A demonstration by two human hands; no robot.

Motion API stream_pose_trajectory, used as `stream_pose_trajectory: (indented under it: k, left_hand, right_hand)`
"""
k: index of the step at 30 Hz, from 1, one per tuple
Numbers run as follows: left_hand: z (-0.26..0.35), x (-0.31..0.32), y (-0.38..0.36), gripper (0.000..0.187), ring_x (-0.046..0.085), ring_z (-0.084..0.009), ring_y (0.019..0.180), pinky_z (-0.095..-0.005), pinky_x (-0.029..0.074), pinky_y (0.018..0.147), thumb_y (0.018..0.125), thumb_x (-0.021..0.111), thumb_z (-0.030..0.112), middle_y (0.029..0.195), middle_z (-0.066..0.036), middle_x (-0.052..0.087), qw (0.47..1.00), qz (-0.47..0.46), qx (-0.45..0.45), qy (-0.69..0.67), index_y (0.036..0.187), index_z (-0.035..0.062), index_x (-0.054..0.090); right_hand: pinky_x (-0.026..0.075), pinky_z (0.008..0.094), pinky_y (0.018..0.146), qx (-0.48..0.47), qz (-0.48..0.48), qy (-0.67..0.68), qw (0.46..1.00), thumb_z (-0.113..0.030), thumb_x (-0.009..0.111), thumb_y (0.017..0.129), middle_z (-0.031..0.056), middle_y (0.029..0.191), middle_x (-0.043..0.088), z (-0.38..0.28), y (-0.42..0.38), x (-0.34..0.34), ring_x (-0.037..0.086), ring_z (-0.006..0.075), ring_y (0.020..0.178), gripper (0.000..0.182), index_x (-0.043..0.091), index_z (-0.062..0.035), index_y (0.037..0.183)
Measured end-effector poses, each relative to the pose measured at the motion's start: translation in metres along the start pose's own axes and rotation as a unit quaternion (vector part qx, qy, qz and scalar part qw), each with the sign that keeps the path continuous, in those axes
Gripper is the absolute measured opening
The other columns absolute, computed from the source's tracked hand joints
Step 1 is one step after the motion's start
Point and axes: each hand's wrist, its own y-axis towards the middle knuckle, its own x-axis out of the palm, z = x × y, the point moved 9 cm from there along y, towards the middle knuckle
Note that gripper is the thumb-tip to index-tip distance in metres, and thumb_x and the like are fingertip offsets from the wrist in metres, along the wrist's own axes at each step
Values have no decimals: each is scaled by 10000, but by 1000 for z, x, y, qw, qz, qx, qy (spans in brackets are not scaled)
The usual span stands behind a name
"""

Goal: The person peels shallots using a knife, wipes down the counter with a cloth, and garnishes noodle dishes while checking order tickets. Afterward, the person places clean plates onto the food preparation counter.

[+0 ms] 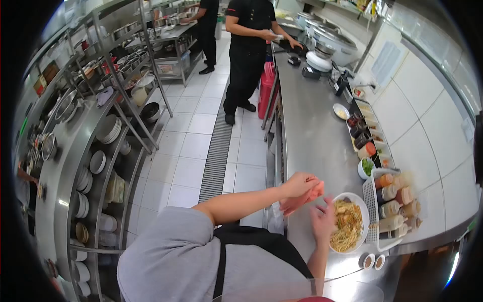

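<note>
My left hand (302, 187) is raised over the near left edge of the steel counter, its wrist bent. Its fingers are blurred and pinkish, and whether they hold anything is unclear. Close to it, my right hand (322, 219) has its blurred fingers apart, with nothing visible between them, beside the left rim of a white bowl (366, 221). Noodles (346, 236) with a chopped topping fill the bowl. Just right of it, a white basket (371, 214) holds several squeeze bottles (390, 209). Two small sauce cups (374, 261) sit below the bowl.
Along the wall stand a cup of chopped greens (366, 167), jars (360, 136), a condiment tray (373, 126) and a small dish (341, 111). Cookers (334, 43) stand farther back. A person in black (246, 55) stands at the counter's far left side. Shelves with bowls (108, 129) line the left.
</note>
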Motion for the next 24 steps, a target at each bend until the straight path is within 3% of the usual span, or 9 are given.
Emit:
stream_pose_trajectory:
  k: [1,4,6,7,8,13,16,21,24]
  left_hand:
    - [17,-8,-9,241,594,-183,706,-298,460,654,764,580,242,738,-108,612,999,12,12,-33,865,26,615]
    - [28,-24,-19,282,587,-183,777,-296,466,706,748,603,263,894,-94,596,994,24,103,21,933,50,609]
    - [58,-39,-36,319,582,-203,824,-319,468,728,746,609,255,1022,-108,553,902,117,310,277,1006,70,590]
    - [45,-37,-28,333,578,-191,826,-315,474,728,740,611,204,1063,-117,531,936,19,302,178,1045,76,575]
    - [23,-31,-27,319,570,-151,805,-284,473,707,747,584,134,992,-102,565,988,-69,7,-136,1059,69,568]
    - [43,-48,0,167,586,-173,746,-261,453,672,775,574,143,811,-114,617,990,2,95,103,877,22,626]
    - [78,-61,43,223,589,-181,685,-268,451,613,799,583,234,754,-113,620,962,123,205,132,864,27,634]
    - [111,-25,85,198,581,-204,769,-276,448,697,767,593,173,876,-110,611,933,124,313,124,923,56,623]
    - [49,43,111,211,573,-238,750,-314,441,692,777,555,247,900,-128,599,932,-83,153,317,845,58,621]
  right_hand:
    - [480,291,670,-7,-53,11,999,-107,591,752,154,1111,469,-9,7,29,540,232,884,437,436,-2,1147]
    - [428,284,546,-13,62,-6,998,-104,559,744,92,672,586,4,22,44,543,140,606,162,571,1,867]
    - [438,277,576,-10,57,13,998,-51,511,738,121,701,586,-13,24,47,567,163,635,171,565,-18,897]
    - [439,277,570,1,43,12,999,-46,497,742,114,690,585,-8,26,52,564,163,628,161,568,-20,884]
    - [439,276,565,9,29,11,999,-42,482,746,107,678,583,-2,27,54,561,162,620,154,571,-22,871]
    - [456,241,522,-75,169,54,981,-31,573,738,73,775,577,-21,9,17,569,154,612,60,583,-2,790]
    - [464,224,507,-36,221,25,974,-40,611,731,77,809,562,-4,-31,-32,579,141,619,74,594,2,790]
    - [454,226,492,89,252,33,963,-39,585,755,75,774,554,36,-118,-64,562,118,566,102,598,-9,852]
    - [431,224,476,135,317,12,939,-56,573,772,65,731,558,51,-174,-81,546,104,529,126,594,-13,889]
